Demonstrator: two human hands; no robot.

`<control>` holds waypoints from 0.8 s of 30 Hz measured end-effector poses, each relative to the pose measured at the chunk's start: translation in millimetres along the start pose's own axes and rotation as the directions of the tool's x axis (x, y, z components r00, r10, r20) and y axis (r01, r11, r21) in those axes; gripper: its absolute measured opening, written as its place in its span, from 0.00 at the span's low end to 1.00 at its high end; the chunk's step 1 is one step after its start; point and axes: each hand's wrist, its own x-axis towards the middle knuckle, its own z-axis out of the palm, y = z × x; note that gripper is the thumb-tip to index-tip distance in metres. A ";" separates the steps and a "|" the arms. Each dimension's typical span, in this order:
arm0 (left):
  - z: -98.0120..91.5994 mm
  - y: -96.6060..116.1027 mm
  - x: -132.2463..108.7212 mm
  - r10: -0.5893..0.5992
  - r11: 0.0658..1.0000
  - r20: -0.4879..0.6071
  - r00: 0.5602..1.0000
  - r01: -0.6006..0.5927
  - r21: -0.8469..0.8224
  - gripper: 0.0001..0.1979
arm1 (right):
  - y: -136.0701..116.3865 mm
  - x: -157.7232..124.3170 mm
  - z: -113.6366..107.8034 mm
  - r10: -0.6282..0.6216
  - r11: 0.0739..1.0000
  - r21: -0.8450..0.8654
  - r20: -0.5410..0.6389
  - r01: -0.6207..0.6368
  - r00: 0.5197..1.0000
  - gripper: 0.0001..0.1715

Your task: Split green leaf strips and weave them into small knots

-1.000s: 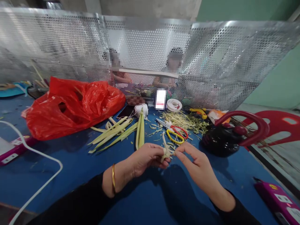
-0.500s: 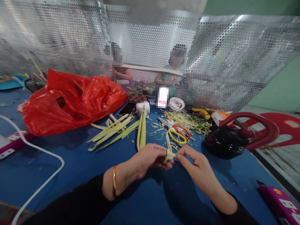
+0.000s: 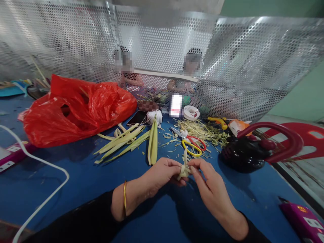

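Note:
Between my hands is a small folded piece of pale leaf strip (image 3: 184, 170), with one end standing upright. My left hand (image 3: 162, 172), a gold bangle at its wrist, grips it from the left between thumb and fingers. From the right, my right hand (image 3: 209, 182) pinches at its edge with thumb and forefinger. Just beyond lie scissors (image 3: 192, 145) with red and yellow handles, their blades pointing away to the left. Long pale-green leaf strips (image 3: 121, 140) are spread left of them, and one folded leaf (image 3: 152, 143) points toward my left hand.
A red plastic bag (image 3: 78, 111) is at the left, near a white cable (image 3: 54, 165). A black teapot (image 3: 244, 153) stands right, by a purple power strip (image 3: 301, 217). White string (image 3: 155, 116), a tape roll (image 3: 191, 112) and leaf scraps (image 3: 192, 129) lie ahead. A perforated metal screen (image 3: 164, 40) closes the back.
The folded leaf piece has turned and sits slightly lower, its upright end tilting right. My right hand has shifted inward and down, its fingers now closer to my left hand.

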 end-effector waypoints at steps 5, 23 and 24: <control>1.1 -1.1 -0.7 0.010 1.000 0.017 1.000 -0.010 -0.010 0.09 | 4.2 0.3 1.6 -0.019 0.998 0.052 -0.028 0.020 0.999 0.08; -2.6 0.0 3.3 -0.006 0.995 -0.033 0.999 0.002 -0.104 0.08 | 5.7 10.4 -11.1 0.208 0.954 0.225 -0.022 -0.198 0.978 0.08; -2.5 -0.5 3.6 -0.007 0.995 -0.032 0.999 0.004 -0.100 0.08 | 5.4 10.9 -10.9 0.217 0.951 0.231 -0.014 -0.208 0.976 0.08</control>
